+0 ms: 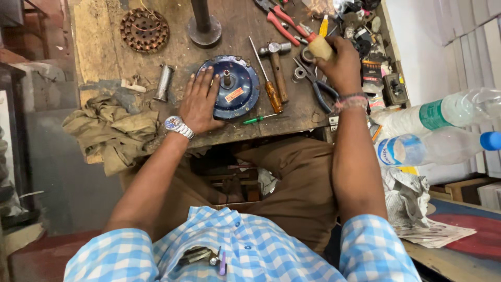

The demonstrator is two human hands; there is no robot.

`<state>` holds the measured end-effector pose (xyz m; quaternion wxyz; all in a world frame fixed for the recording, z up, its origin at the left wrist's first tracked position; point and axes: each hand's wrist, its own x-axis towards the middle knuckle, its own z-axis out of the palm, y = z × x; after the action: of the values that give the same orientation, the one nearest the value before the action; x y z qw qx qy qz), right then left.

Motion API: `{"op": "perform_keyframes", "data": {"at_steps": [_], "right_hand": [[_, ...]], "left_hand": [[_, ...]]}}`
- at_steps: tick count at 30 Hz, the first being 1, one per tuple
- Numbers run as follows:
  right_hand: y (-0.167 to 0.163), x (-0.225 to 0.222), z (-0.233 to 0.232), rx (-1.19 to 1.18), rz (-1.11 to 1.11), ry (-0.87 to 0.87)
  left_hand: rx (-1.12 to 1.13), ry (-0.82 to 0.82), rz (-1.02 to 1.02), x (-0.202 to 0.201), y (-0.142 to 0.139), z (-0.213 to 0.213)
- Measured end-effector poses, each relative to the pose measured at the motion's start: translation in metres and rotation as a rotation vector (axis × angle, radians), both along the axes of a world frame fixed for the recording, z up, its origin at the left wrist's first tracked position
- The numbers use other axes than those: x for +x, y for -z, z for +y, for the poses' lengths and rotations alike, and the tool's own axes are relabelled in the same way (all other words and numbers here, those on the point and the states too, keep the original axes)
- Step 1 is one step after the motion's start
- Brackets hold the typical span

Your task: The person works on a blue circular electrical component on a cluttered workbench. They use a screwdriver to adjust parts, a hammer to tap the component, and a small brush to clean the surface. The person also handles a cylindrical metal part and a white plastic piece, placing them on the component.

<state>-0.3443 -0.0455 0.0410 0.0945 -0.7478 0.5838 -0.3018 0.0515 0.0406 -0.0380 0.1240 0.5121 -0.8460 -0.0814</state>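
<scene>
Hands work at a worn wooden bench (104,47) seen from above. The left hand (201,102), a wristwatch (177,127) on its wrist, lies flat with fingers spread on the left rim of a blue round motor cover (237,89); it grips nothing, and the pressing palm appears to keep the cover from sliding. A short shaft stub (226,78) stands upright at the cover's centre. The right hand (339,65) is curled around a tan roll of tape (318,49), fingers closed on it, lifted over the tool clutter at the bench's right side. Between the hands lie a screwdriver with an amber handle (269,86) and a small hammer (277,68), both just beside the cover, within easy reach. Blue-handled pliers (318,86) lie under the right hand; red-handled pliers (282,21) rest further back. A green-handled screwdriver (258,119) lies near the front edge. To the left sit a metal cylinder (164,82) and, at the far corner, a wound stator (144,30); a steel post on a round base (203,26) stands behind the cover. An olive rag (115,130) hangs over the left front edge. Two plastic bottles (443,130) lie at the right, above crumpled newspaper (412,203). The bench surface is scarred, stained and dusty; the surrounding floor is dim.
</scene>
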Motion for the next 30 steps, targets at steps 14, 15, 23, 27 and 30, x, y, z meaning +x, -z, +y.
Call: {"op": "perform_keyframes", "data": {"at_steps": [14, 15, 23, 27, 30], "right_hand": [[-0.047, 0.115, 0.056, -0.01, -0.235, -0.343], [-0.047, 0.121, 0.058, -0.03, -0.229, -0.342], [-0.057, 0.144, 0.062, -0.069, -0.179, -0.37], [-0.057, 0.148, 0.059, -0.055, -0.163, -0.369], [-0.053, 0.15, 0.056, -0.12, -0.116, -0.385]], "left_hand": [[0.071, 0.066, -0.005, 0.012, -0.027, -0.036], [0.117, 0.048, -0.012, 0.013, -0.031, -0.039], [0.11, 0.096, -0.021, 0.016, -0.046, -0.052], [0.122, 0.09, -0.037, 0.017, -0.04, -0.052], [0.104, 0.096, -0.038, 0.018, -0.037, -0.054]]}}
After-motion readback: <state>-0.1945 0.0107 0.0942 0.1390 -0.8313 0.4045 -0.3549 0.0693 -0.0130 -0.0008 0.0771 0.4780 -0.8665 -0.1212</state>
